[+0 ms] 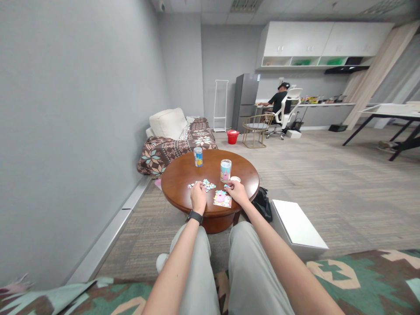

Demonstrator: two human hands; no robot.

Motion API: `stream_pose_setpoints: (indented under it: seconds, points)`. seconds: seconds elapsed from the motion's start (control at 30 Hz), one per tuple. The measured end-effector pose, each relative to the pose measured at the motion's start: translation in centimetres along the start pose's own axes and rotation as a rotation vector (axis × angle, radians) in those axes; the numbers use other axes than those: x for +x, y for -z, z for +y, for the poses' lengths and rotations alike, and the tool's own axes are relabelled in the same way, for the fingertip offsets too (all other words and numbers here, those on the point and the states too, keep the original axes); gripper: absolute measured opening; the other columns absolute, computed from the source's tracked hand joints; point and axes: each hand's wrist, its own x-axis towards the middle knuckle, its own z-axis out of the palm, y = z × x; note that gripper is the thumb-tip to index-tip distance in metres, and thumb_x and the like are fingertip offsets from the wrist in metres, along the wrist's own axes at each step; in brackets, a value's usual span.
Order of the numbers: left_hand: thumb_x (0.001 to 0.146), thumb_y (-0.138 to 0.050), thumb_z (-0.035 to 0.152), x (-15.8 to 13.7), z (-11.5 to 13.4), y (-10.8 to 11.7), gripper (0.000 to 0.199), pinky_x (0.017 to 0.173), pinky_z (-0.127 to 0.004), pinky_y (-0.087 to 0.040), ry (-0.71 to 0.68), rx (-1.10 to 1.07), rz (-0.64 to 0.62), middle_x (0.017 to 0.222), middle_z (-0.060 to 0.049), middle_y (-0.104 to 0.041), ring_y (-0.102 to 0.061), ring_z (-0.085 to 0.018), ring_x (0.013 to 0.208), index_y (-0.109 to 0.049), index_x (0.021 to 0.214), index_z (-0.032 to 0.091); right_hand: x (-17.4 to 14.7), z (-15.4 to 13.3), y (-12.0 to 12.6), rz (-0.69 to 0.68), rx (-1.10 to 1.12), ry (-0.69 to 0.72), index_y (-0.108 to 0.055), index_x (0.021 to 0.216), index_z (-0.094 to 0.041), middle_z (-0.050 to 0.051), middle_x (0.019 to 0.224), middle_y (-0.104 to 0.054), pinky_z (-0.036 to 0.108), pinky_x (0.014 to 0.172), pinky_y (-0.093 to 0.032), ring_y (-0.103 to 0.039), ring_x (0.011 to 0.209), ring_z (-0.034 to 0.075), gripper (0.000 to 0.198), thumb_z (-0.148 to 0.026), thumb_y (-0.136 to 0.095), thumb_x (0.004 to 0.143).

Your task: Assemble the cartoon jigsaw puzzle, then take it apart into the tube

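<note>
On the round wooden table [179, 192] lies a loose heap of small jigsaw pieces [209, 185]. My left hand [198, 197], with a black watch at the wrist, is over the near side of the heap. Its fingers are pinched together; what is between them is too small to make out. A partly assembled jigsaw puzzle [222, 200] with a pink figure lies between my hands. My right hand [238, 192] pinches a bluish jigsaw piece [226, 186] just above the puzzle's upper right edge. Behind it stands a clear can with a pink picture [225, 171], beside a white lid [235, 179].
A blue can [198, 157] stands at the table's far left. To the right are a black bag [262, 204] and a white box [298, 223]. A covered sofa [177, 146] is beyond the table. Farther back, a person [280, 99] sits at a counter.
</note>
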Motion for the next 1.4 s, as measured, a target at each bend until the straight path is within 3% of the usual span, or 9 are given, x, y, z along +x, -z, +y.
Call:
stream_pose_setpoints:
  seconds: [0.37,0.6,0.73,0.87,1.1,1.27,1.4]
  points:
    - [0.071,-0.055,-0.001,0.2,0.0,-0.1,0.027,0.084,-0.029,-0.050,0.060,-0.048,-0.004,0.089,-0.006,-0.071,-0.066,-0.018,0.085,-0.064,0.091,0.016,-0.1,0.0,0.1,-0.003,0.037,0.066,-0.074,0.079,-0.020,0.003,0.079,-0.071,0.028,0.073,-0.050,-0.064,0.070,0.016,0.014,-0.019,-0.061,0.074]
    - [0.081,-0.051,0.003,0.2,0.0,0.1,0.022,0.085,-0.030,-0.051,0.063,-0.064,0.004,0.088,-0.006,-0.072,-0.068,-0.019,0.085,-0.065,0.089,0.018,0.0,0.4,0.3,0.069,0.113,0.018,-0.071,0.083,-0.019,0.002,0.071,-0.068,0.029,0.071,-0.050,-0.063,0.067,0.017,0.014,-0.027,-0.059,0.079]
    - [0.086,-0.048,0.006,0.2,0.2,0.4,0.021,0.087,-0.034,-0.050,0.046,-0.051,0.038,0.088,-0.007,-0.071,-0.067,-0.021,0.088,-0.064,0.086,0.020,0.2,0.6,0.3,0.071,0.185,-0.037,-0.072,0.086,-0.019,0.003,0.077,-0.072,0.030,0.075,-0.051,-0.066,0.072,0.018,0.017,-0.025,-0.057,0.080]
    - [0.083,-0.047,0.002,0.2,0.4,0.7,0.025,0.087,-0.033,-0.050,0.064,-0.082,0.045,0.088,-0.005,-0.070,-0.066,-0.021,0.089,-0.063,0.085,0.020,0.2,0.7,0.3,0.117,0.105,0.007,-0.074,0.084,-0.020,0.005,0.083,-0.072,0.032,0.078,-0.050,-0.065,0.076,0.019,0.018,-0.027,-0.058,0.079]
    - [0.081,-0.051,0.002,0.2,0.4,0.6,0.019,0.088,-0.033,-0.049,0.086,-0.041,0.055,0.090,-0.008,-0.062,-0.062,-0.020,0.088,-0.062,0.087,0.016,0.1,0.9,0.1,0.048,0.103,-0.023,-0.073,0.090,-0.019,0.002,0.074,-0.069,0.030,0.075,-0.050,-0.064,0.070,0.018,0.021,-0.024,-0.055,0.079]
    - [0.079,-0.052,0.001,0.2,0.4,0.5,0.018,0.088,-0.033,-0.048,0.083,-0.022,0.045,0.089,-0.006,-0.059,-0.059,-0.019,0.087,-0.059,0.083,0.017,0.7,1.5,0.2,0.191,0.074,-0.034,-0.071,0.087,-0.017,0.007,0.091,-0.072,0.033,0.084,-0.050,-0.065,0.084,0.020,0.027,-0.017,-0.046,0.076]
    - [0.080,-0.060,0.011,0.2,0.7,0.7,0.008,0.085,-0.033,-0.047,0.070,-0.034,-0.025,0.089,-0.004,-0.061,-0.059,-0.019,0.087,-0.060,0.082,0.019,1.3,1.5,1.1,0.023,-0.013,-0.075,-0.072,0.080,-0.018,0.005,0.083,-0.072,0.030,0.077,-0.051,-0.066,0.077,0.019,0.026,-0.011,-0.050,0.067]
